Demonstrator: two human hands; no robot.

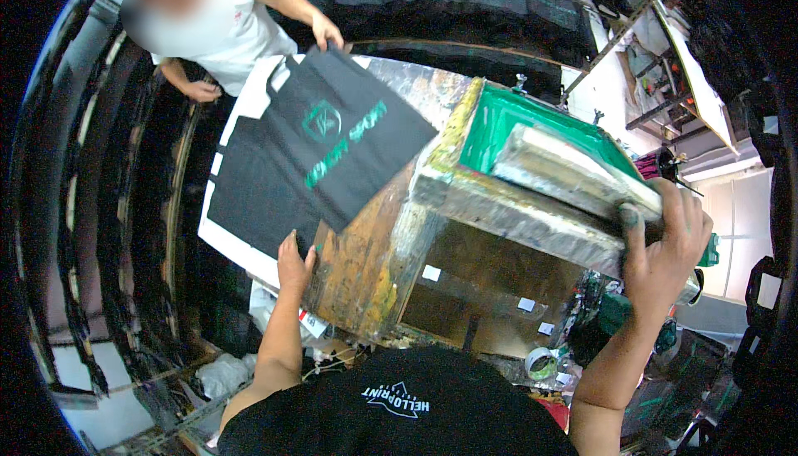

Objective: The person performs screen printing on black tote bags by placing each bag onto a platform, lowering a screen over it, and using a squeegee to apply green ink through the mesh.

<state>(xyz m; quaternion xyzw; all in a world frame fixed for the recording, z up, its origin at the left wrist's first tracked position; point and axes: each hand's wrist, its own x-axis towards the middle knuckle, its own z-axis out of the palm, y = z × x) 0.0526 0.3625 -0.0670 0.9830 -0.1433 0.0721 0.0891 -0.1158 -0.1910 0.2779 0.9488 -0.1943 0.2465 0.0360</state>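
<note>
My left hand (295, 266) lies at the near edge of a black fabric panel (274, 165), its fingers stretched out and the thumb apart. The panel bears a green printed emblem and lettering, and its near right part hangs over the wooden board (357, 248). My right hand (669, 236) is closed around the right end of a long, pale squeegee (573, 169). That squeegee rests in a screen frame (524, 211) whose inside is coated with green ink (490, 128). Whether the right hand also grips the frame, I cannot tell.
Across the table stands a person in a white shirt, one hand (327, 30) on the panel's far corner. Below the frame is a brown surface with small white squares (431, 273). A tape roll (540, 363) sits near me. Racks of dark pieces (125, 207) line the left.
</note>
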